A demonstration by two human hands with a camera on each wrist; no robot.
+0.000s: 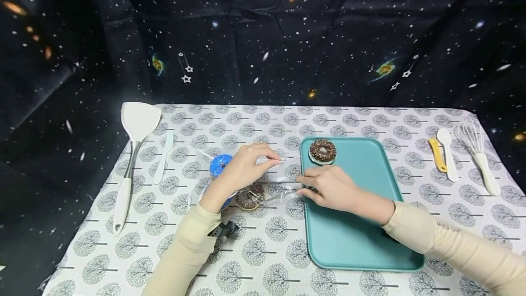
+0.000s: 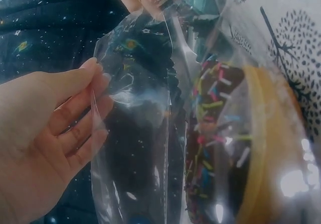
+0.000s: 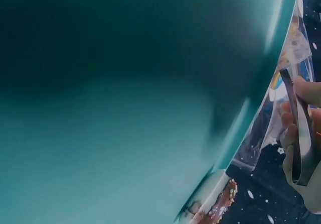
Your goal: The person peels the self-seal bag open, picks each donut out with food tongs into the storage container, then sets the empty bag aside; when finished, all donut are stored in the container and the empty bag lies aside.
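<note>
Staged tabletop set, not a working kitchen. Backdrop: dark star-print cloth draped across the whole upper frame and down both sides, hiding any room. Table in the lower half, covered by white cloth with grey tree print. Baking tools laid out neatly: spatula at left, whisk and spoon at right. Teal tray at centre right carries one donut.
</note>
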